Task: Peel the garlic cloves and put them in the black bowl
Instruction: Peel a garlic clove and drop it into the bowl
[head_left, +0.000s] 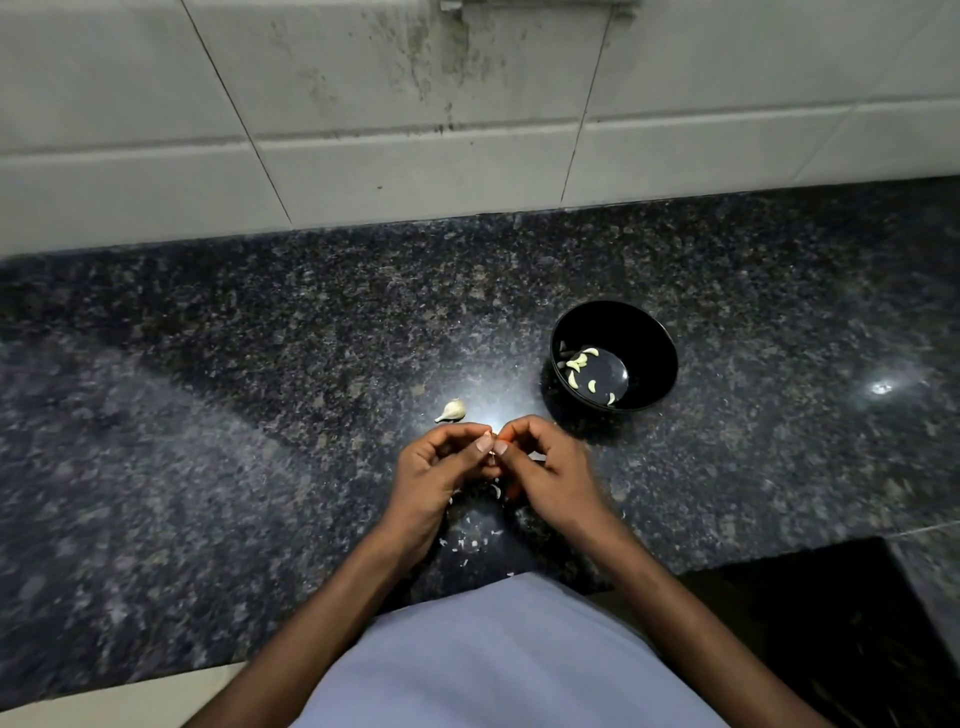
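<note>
A: Nearest you is your pale shirt (498, 660), pressed up to the counter (208, 395) edge. What are your hands doing?

B: Your left hand (441, 467) and right hand (545, 467) meet above the counter, fingers curled, thumbs pinching a small clove (491, 453) between them; it is mostly hidden.

A: And under them?

B: Bits of skin (470, 543) lie scattered on the counter below your wrists.

A: Where is the rest?

B: An unpeeled piece of garlic (452, 410) lies just beyond your left hand. The bowl (644, 338) stands near, beyond your right hand, with several peeled cloves (581, 366) inside.
</note>
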